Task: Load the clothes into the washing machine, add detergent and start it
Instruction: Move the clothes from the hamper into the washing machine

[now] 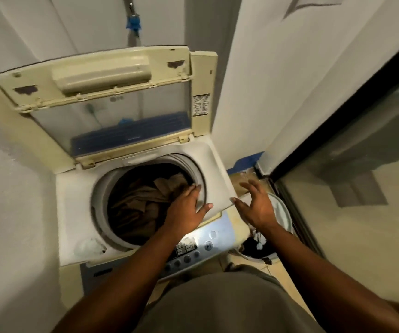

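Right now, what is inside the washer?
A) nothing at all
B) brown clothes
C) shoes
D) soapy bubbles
B: brown clothes lie crumpled in the drum under the open lid.

1 washer (78,212), 1 lid (102,75), 1 heap of brown clothes (140,203), 2 hands (left hand (188,207), right hand (258,205)), 1 basket (287,212), 1 ctrl panel (208,246).
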